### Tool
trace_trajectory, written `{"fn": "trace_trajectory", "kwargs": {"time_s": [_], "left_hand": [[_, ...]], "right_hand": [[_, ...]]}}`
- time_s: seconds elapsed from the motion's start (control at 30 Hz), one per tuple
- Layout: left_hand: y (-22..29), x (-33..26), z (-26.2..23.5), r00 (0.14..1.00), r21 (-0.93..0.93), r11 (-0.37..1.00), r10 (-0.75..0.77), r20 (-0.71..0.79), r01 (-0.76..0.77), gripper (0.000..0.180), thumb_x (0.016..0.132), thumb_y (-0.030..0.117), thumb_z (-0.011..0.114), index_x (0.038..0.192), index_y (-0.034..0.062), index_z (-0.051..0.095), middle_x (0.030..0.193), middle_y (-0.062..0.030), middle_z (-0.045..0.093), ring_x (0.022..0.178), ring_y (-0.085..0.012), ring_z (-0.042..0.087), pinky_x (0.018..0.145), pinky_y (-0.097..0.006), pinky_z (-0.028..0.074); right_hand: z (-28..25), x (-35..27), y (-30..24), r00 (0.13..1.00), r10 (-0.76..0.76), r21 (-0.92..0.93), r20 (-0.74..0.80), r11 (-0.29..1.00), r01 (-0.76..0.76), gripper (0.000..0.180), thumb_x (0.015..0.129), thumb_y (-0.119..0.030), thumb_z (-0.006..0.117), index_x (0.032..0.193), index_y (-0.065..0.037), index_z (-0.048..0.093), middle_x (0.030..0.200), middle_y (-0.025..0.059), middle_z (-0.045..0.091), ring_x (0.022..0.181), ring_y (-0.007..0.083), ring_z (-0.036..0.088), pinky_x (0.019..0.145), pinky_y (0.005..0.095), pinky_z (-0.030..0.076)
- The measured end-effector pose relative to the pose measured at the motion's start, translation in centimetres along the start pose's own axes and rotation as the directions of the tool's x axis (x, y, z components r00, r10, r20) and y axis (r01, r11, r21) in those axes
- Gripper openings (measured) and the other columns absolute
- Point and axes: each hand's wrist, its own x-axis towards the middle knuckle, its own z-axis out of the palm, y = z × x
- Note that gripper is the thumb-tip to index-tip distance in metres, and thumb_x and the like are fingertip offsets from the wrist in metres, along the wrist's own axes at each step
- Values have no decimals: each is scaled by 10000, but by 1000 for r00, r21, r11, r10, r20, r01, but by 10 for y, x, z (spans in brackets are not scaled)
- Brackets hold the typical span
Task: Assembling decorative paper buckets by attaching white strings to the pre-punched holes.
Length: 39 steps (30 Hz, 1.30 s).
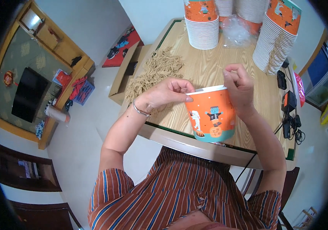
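Left grip (167, 91) clamped on smooth, tapered orange bucket (210, 111); right grip (241, 90) curled, hold unclear.

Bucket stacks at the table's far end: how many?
4: a left stack, a right stack, and between them a back-left stack and a back-right stack. Others may be hidden.

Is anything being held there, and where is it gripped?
Yes: the orange paper bucket, pinched by the left hand at the left of its rim. The right hand is at the right of the rim; whether it grips cannot be told.
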Motion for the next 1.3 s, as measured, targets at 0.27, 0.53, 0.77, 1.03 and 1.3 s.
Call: {"fn": "trace_trajectory", "kwargs": {"time_s": [0.27, 0.53, 0.77, 1.03, 1.3], "left_hand": [[-6, 0, -10, 1000, 20, 1000, -7, -16, 7, 122, 896, 45, 676, 1015, 21, 670, 934, 23, 670, 885, -43, 597, 825, -215, 484], [-4, 0, -15, 1000, -7, 1000, -7, 17, 8, 127, 905, 77, 682, 1018, 21, 667, 946, 18, 682, 888, -49, 605, 812, -215, 489], [-4, 2, -19, 996, -93, 993, 73, 53, -68, 169, 904, 49, 672, 1062, -8, 664, 979, -16, 699, 896, -67, 629, 834, -226, 508], [6, -3, -8, 997, -99, 993, 65, 28, -62, 185, 901, 56, 680, 1066, -26, 666, 968, -38, 709, 878, -81, 644, 846, -251, 514], [16, -7, 6, 998, -93, 995, 40, -45, -44, 161, 917, 49, 656, 1059, -24, 670, 984, -36, 695, 920, -86, 636, 864, -250, 506]], "right_hand": [[7, -3, -3, 999, -32, -17, -21, 999, 31, 74, 938, -56, 606, 992, -41, 557, 577, 15, 495, 537, 59, 469, 521, 256, 415], [3, -2, 1, 999, 49, 54, -18, 997, -48, 67, 942, -60, 599, 993, -40, 560, 585, 14, 517, 531, 46, 458, 508, 250, 397], [-7, 4, 8, 957, 288, 400, 25, 875, -273, 48, 968, -84, 585, 994, -54, 558, 602, -62, 471, 545, 14, 405, 489, 214, 344], [-8, 6, 15, 966, 258, 437, 35, 865, -247, 68, 977, -96, 578, 1018, -53, 545, 603, -49, 492, 539, 18, 419, 486, 202, 343], [-2, 2, 14, 952, 305, 390, 30, 873, -292, 72, 977, -99, 574, 1022, -55, 540, 599, -41, 505, 535, 25, 442, 482, 205, 354]]}}
